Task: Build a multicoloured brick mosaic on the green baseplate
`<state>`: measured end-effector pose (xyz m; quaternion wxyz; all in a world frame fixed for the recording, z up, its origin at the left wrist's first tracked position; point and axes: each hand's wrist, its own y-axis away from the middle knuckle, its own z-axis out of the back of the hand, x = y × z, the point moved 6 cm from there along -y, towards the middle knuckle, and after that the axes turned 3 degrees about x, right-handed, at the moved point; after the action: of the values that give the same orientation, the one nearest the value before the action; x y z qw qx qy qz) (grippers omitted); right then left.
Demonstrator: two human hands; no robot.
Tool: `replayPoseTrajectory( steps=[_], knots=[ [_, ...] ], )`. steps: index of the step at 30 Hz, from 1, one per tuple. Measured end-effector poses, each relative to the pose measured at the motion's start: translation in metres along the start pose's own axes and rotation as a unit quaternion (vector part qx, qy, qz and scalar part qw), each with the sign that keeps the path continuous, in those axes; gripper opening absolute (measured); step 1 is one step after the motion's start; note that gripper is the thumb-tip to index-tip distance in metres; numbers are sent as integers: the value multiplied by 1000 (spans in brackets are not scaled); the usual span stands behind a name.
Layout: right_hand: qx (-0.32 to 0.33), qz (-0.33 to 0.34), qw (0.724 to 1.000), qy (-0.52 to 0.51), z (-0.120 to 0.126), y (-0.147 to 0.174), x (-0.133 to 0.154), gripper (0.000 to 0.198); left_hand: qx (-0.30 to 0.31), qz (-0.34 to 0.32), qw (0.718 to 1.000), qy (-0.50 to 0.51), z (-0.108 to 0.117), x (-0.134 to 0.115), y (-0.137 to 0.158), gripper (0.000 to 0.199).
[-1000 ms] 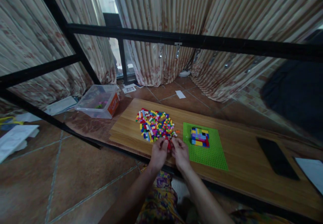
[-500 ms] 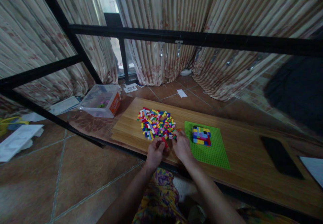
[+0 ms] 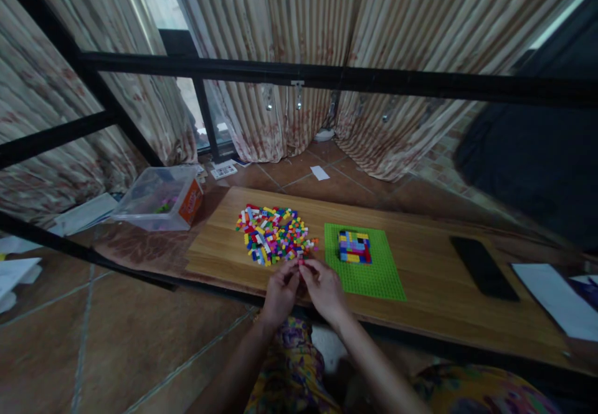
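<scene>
My left hand (image 3: 280, 292) and my right hand (image 3: 326, 288) meet at the table's front edge, fingertips pinched together. Between them shows a small red toy brick (image 3: 301, 263), mostly covered by the fingers; whether a second brick is there I cannot tell. Just beyond lies a loose heap of multicoloured bricks (image 3: 273, 233). To the right of my hands is a green baseplate (image 3: 374, 283), bearing a low, roughly square build of coloured bricks (image 3: 355, 248) with blue, yellow, red and purple pieces.
The wooden tabletop (image 3: 420, 264) carries a black phone-like slab (image 3: 483, 268) and a white sheet (image 3: 555, 299) at right. A clear plastic box (image 3: 159, 199) with a few pieces inside stands at left. A black metal bar (image 3: 327, 76) crosses before the curtains.
My right hand has left the heap's near edge and come together with my left, which held the red brick. The view has swung to the right.
</scene>
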<state>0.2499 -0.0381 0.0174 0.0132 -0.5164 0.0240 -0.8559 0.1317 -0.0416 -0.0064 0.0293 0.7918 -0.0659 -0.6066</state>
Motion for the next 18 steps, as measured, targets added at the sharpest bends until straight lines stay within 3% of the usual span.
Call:
replayPoseTrajectory(
  steps=[5,10,18],
  knots=[
    [-32,-41,998,-39,9,6,-10,16,30,4,999,-28,-9,6,3,35],
    [-39,-63,993,-96,26,12,-21,23,34,16,997,-61,-4,15,0,35],
    [-143,-132,964,-184,85,31,-68,38,6,24,990,-141,15,9,-6,32]
  ],
)
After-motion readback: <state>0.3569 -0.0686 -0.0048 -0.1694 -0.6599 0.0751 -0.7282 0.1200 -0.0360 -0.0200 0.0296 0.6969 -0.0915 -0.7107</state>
